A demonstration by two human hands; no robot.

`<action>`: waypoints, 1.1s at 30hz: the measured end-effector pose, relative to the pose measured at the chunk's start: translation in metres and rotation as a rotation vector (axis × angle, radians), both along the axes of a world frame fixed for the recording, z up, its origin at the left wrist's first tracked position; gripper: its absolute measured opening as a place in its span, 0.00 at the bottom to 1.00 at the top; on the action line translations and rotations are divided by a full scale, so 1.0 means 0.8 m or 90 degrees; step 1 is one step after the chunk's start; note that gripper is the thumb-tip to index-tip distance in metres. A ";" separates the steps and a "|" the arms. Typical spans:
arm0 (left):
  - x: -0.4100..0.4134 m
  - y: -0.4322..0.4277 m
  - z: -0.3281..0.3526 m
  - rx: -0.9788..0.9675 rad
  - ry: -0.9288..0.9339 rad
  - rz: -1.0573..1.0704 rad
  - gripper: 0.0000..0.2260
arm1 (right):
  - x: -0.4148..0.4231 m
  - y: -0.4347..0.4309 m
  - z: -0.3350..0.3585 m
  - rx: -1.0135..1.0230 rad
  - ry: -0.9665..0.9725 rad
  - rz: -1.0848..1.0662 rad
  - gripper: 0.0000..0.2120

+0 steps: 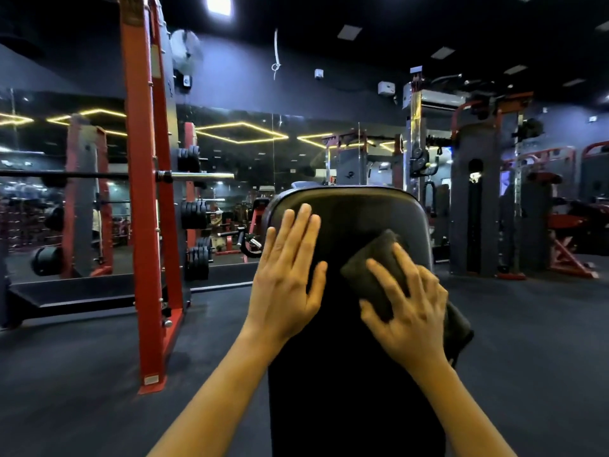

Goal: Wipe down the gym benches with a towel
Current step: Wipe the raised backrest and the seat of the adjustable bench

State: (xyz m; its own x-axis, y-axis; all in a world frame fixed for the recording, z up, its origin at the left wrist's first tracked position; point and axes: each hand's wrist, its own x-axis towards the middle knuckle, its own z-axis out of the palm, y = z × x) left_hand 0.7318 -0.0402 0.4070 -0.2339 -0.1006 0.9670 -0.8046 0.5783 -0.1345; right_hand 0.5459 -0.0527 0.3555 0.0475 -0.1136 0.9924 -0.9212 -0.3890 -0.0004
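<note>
A dark rubber floor is spread beneath and on either side of both forearms. A mirrored wall is seen well beyond the fingertips, with yellow light strips reflected in it. To the left of the left hand, well apart from it, a red rack upright is planted on the floor, and a barbell is carried across it above hand height. Black weight plates are stored behind the rack. A grey and red cable machine is placed beyond and to the right of the right hand.

The black padded bench is set directly under both hands, tilted up, with its rounded top edge just past the fingertips.

The left hand is laid flat on the left part of the pad. Its fingers are held straight and close together, the thumb is spread towards the middle, and nothing is grasped.

The right hand is blurred. Its fingers are spread wide and pressed down on the towel, not curled round it.

The dark towel, folded, is pinned beneath the right palm against the right part of the pad. One end is shown beyond the fingertips, and the other is draped over the bench edge beside the right wrist.
</note>
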 end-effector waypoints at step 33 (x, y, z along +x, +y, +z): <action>-0.025 0.003 0.000 -0.013 -0.083 0.249 0.26 | -0.051 -0.021 0.036 0.127 -0.216 0.060 0.27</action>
